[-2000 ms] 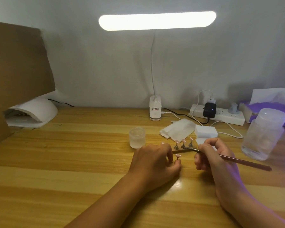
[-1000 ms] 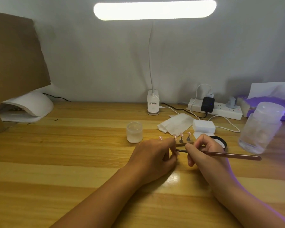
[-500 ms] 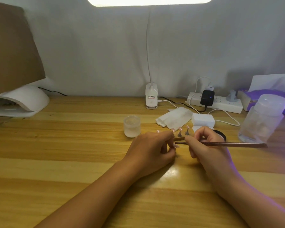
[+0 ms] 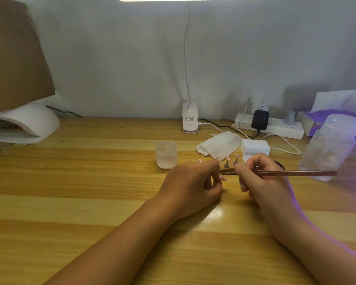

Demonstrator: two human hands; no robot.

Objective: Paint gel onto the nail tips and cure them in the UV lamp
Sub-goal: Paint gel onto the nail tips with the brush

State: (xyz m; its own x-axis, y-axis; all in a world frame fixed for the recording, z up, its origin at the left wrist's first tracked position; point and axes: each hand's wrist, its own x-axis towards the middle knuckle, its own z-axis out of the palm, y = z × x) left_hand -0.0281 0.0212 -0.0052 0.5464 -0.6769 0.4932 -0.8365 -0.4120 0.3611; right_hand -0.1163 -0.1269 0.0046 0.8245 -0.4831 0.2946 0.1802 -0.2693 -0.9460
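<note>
Close in, left hand (image 4: pixel 190 182) pinches one nail tip (image 4: pixel 223 178), right hand (image 4: pixel 259 179) just beside it grips the brush (image 4: pixel 296 173) pen-style; best plant both wrists and stroke thin; other tips (image 4: pixel 226 159) stand just behind, UV lamp (image 4: pixel 29 122) far left.

The pale striped wooden worktop (image 4: pixel 90 182) is smooth and varnished, and one patch of it shows a glossy glare. The small round frosted jar (image 4: pixel 166 154) and the tall frosted bottle (image 4: pixel 331 149) look like matt translucent plastic. The white domed UV lamp (image 4: pixel 35 120) is smooth plastic. The slim coppery brush handle (image 4: pixel 296 173) shines like metal. The small pink nail tips (image 4: pixel 226 157) are glossy and stand on grey metal stands (image 4: pixel 226 165). The brown cardboard sheet (image 4: pixel 14 58) is matt. The folded white wipes (image 4: pixel 220 145) look like soft paper.
</note>
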